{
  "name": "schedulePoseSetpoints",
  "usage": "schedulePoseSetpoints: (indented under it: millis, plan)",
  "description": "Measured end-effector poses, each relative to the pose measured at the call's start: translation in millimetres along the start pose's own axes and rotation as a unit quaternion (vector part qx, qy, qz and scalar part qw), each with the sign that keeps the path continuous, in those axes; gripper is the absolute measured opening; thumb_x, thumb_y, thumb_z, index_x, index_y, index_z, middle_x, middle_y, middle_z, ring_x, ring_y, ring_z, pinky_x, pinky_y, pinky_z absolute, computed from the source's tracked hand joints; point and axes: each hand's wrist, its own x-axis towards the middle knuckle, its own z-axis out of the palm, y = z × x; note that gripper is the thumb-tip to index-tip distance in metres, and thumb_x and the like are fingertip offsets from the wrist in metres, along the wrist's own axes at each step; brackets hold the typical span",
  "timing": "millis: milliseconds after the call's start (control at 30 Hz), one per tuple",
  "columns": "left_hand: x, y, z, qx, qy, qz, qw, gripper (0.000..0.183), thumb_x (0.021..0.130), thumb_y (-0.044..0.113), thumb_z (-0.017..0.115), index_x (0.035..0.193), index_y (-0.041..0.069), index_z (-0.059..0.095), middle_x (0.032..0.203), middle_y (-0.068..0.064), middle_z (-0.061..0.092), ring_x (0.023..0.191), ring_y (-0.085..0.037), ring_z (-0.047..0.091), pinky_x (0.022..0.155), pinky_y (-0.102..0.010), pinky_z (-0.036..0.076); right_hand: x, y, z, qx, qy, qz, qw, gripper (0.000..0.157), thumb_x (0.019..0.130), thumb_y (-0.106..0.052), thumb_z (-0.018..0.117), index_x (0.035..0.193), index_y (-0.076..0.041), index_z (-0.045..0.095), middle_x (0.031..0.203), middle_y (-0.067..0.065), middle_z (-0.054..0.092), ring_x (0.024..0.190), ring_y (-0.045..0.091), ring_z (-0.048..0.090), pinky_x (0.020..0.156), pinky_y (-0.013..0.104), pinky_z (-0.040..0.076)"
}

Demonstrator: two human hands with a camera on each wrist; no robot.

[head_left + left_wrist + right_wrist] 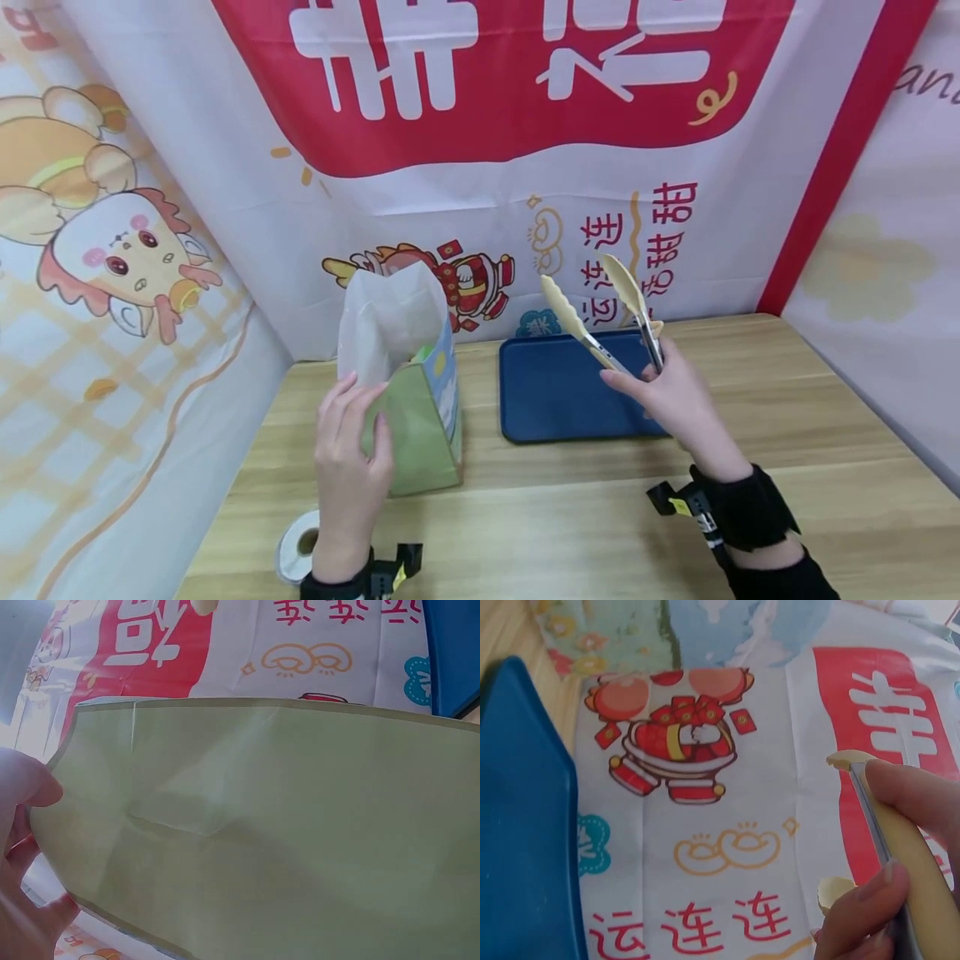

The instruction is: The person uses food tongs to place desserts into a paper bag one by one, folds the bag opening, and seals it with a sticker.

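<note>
A green paper bag (pixel 408 433) stands at the left of the table, its white inside showing at the open top. My left hand (pixel 348 446) is at its near rim; in the left wrist view the thumb (pixel 34 780) overlaps the green panel (pixel 285 802) and other fingers reach behind its edge. My right hand (pixel 678 396) holds food tongs (pixel 570 312) with cream scalloped tips. Their two arms are spread, with nothing between the tips. The tongs are raised over a dark blue tray (pixel 555 400); the right wrist view shows thumb and fingers round the handle.
A white roll (pixel 291 546) with a brown core lies beside the left wrist. A printed cloth (pixel 480 192) hangs behind the wooden table (pixel 555 517), and further cloths stand at its left and right. Black straps with small cameras sit on both wrists.
</note>
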Motion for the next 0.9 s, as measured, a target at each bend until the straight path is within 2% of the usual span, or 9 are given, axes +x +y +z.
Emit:
schedulePoseSetpoints:
  millis: [100,333,567,800,900]
  plan:
    - [-0.9,0.1,-1.7,-0.001,-0.001,-0.002,1.0000,0.028,0.077,-0.007,0.055,0.104,-0.008,0.064,0.102,-0.024,0.064,0.117,-0.036,0.047,0.097,-0.060,0.044,4,9,-2.7,-0.004,0.006,0.008,1.000,0.077,0.076,-0.056,0.068,0.118,0.001,0.038,0.067,0.005,0.039,0.050,0.020,0.054,0.040,0.024,0.040]
    - [1.8,0.2,-0.3,0.000,0.007,0.004,1.0000,0.028,0.077,-0.007,0.055,0.103,-0.008,0.065,0.102,-0.024,0.064,0.116,-0.037,0.048,0.096,-0.060,0.045,12,31,-7.8,-0.023,0.036,0.005,0.999,0.067,0.078,-0.054,0.068,0.104,0.001,0.039,0.057,-0.001,0.040,0.046,0.020,0.054,0.036,0.024,0.033]
    - [3.6,-0.5,-0.4,0.001,0.008,0.012,0.9999,0.027,0.077,-0.007,0.055,0.103,-0.008,0.064,0.103,-0.024,0.064,0.116,-0.037,0.048,0.100,-0.056,0.044,17,49,-12.4,-0.045,0.060,-0.002,0.997,0.067,0.079,-0.052,0.068,0.104,0.003,0.040,0.051,-0.001,0.043,0.041,0.019,0.051,0.035,0.025,0.034]
    - [0.6,-0.4,1.1,0.004,0.012,0.012,0.9999,0.026,0.077,-0.007,0.055,0.102,-0.007,0.065,0.102,-0.024,0.065,0.115,-0.036,0.049,0.103,-0.048,0.043,22,63,-19.0,-0.052,0.092,0.015,0.994,0.069,0.078,-0.055,0.066,0.101,0.003,0.039,0.053,-0.002,0.040,0.042,0.016,0.047,0.034,0.025,0.031]
    - [-1.7,-0.3,2.2,0.002,0.013,0.011,0.9998,0.026,0.077,-0.006,0.055,0.102,-0.008,0.065,0.102,-0.025,0.065,0.115,-0.037,0.049,0.104,-0.046,0.042,25,70,-22.4,-0.064,0.112,0.018,0.992,0.075,0.079,-0.055,0.066,0.111,0.006,0.038,0.052,-0.003,0.040,0.041,0.016,0.044,0.033,0.025,0.029]
